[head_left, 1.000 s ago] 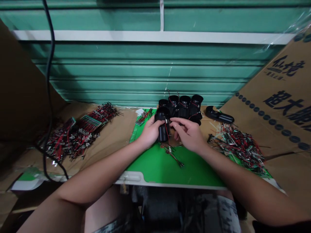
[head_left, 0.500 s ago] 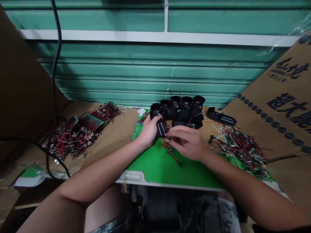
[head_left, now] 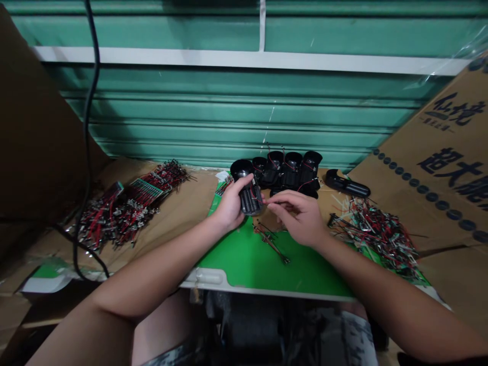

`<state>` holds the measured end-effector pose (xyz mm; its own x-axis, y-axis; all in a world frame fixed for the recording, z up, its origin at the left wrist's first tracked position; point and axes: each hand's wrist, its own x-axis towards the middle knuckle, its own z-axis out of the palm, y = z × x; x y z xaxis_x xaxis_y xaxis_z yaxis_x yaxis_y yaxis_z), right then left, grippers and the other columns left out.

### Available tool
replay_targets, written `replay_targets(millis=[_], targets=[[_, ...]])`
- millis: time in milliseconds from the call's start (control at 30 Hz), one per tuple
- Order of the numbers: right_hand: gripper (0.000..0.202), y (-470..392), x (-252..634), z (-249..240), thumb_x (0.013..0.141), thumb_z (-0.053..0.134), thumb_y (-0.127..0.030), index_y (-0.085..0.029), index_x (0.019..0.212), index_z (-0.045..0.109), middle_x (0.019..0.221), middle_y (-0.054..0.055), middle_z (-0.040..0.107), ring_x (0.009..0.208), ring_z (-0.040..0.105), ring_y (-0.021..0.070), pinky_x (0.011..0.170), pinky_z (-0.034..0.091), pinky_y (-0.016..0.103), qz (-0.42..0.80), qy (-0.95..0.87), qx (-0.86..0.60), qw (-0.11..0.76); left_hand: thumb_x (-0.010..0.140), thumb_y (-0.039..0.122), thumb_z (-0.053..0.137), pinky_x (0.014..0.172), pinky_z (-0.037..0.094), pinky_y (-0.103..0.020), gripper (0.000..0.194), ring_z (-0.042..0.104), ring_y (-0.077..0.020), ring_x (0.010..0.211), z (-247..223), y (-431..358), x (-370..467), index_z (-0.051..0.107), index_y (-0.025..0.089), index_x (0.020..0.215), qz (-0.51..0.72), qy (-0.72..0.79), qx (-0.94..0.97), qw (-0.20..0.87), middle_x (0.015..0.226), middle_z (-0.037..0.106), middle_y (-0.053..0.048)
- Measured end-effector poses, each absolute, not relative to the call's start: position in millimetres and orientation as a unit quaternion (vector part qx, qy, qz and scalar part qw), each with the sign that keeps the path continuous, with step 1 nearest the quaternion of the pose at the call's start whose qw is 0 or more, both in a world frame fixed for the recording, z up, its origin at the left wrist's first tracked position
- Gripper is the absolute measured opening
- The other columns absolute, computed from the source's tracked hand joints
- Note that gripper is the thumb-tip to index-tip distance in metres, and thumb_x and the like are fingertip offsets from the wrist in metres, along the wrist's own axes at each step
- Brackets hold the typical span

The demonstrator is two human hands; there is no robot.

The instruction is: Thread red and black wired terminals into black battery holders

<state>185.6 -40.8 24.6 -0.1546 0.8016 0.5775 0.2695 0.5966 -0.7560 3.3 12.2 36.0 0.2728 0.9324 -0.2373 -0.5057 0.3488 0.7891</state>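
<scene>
My left hand (head_left: 232, 205) is closed round a black plastic housing (head_left: 249, 199), whose round cup end points away from me and whose ribbed, open side faces up. A thin red wire (head_left: 260, 200) runs out of the housing toward my right hand (head_left: 295, 212). The thumb and forefinger of that hand pinch the wire close to the housing's right edge. On the green board (head_left: 244, 264) below, a few loose wired parts (head_left: 272, 246) lie just under my hands.
Several similar black housings (head_left: 293, 170) stand behind my hands, and another housing (head_left: 346, 184) lies to the right. Piles of wired parts (head_left: 385, 236) lie right and left. A black cable (head_left: 88, 101) hangs at left. Cardboard (head_left: 438, 168) flanks the right side; a green slatted wall (head_left: 229, 112) stands behind.
My left hand has turned the housing so its ribbed inside faces me more. My right hand has risen slightly and now draws the red wire out to the right.
</scene>
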Motion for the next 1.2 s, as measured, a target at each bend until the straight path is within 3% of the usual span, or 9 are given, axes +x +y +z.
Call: replay_targets(millis=[200,400,700,967,1200], targets=[[0.026,-28,192,22,0.094,0.079,-0.044,-0.018,0.097,0.076,0.062,-0.001,0.066,0.051,0.06,0.0117,0.046,0.049,0.023,0.347,-0.583,-0.43,0.595,0.067,0.028,0.088,0.065,0.061,-0.033,0.037,0.07,-0.0186,0.064,37,4,0,0.064,0.014,0.092,0.467,0.308,0.381,0.737,0.075,0.071,-0.005],[0.031,-23,197,34,0.086,0.086,-0.048,-0.019,0.095,0.074,0.066,0.0,0.068,0.05,0.059,0.011,0.044,0.051,0.023,0.324,-0.533,-0.436,0.648,0.059,0.016,0.088,0.06,0.06,-0.033,0.06,0.072,-0.0194,0.068,31,-2,2,0.059,0.02,0.111,0.441,0.318,0.438,0.716,0.095,0.073,-0.002],[0.032,-31,191,38,0.083,0.09,-0.044,-0.02,0.098,0.076,0.069,0.001,0.071,0.052,0.064,0.0128,0.045,0.055,0.025,0.332,-0.547,-0.426,0.64,0.073,0.027,0.084,0.061,0.055,-0.032,0.071,0.069,-0.0201,0.065,27,-6,10,0.055,0.023,0.137,0.398,0.344,0.503,0.686,0.084,0.07,0.001],[0.028,-31,193,38,0.084,0.088,-0.044,-0.019,0.091,0.078,0.068,0.002,0.073,0.052,0.062,0.0118,0.047,0.053,0.024,0.327,-0.557,-0.446,0.62,0.073,0.027,0.083,0.065,0.056,-0.032,0.056,0.067,-0.0181,0.067,25,-4,10,0.058,0.022,0.124,0.386,0.346,0.51,0.686,0.089,0.069,0.001],[0.026,-30,193,39,0.086,0.084,-0.045,-0.02,0.088,0.077,0.076,0.004,0.077,0.058,0.064,0.0133,0.055,0.055,0.027,0.3,-0.571,-0.442,0.624,0.079,0.031,0.081,0.071,0.055,-0.034,0.05,0.066,-0.0193,0.073,23,-7,10,0.062,0.024,0.124,0.378,0.332,0.516,0.693,0.093,0.07,0.0]])
